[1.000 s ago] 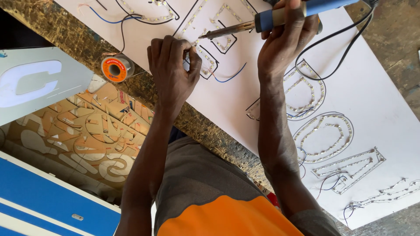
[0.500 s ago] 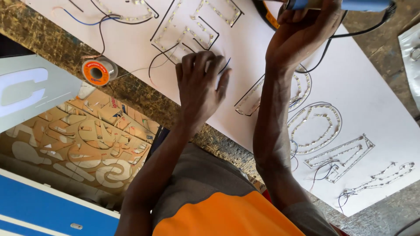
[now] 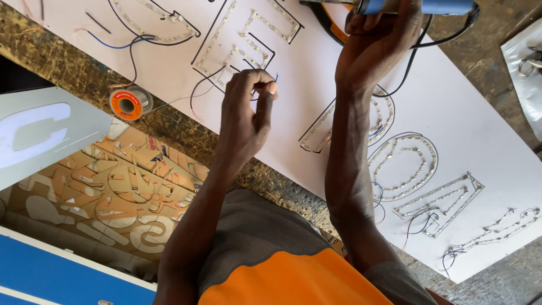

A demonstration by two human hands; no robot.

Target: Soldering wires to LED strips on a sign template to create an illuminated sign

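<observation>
Two hands (image 3: 248, 113) (image 3: 375, 51), one soldering iron (image 3: 415, 7), one solder spool (image 3: 129, 103)

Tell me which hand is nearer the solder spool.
Left. The left hand pinches a thin wire over the white board, a short way right of the solder spool. The right hand grips a soldering iron much farther off.

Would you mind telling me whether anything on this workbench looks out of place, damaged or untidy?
Nothing looks damaged. The loose black and blue wires trail untidily across the white board between the letter outlines of small lights. The orange solder spool sits off the board, on the rough bench. The left hand pinches a thin wire; the right hand holds a blue-handled soldering iron.
</observation>
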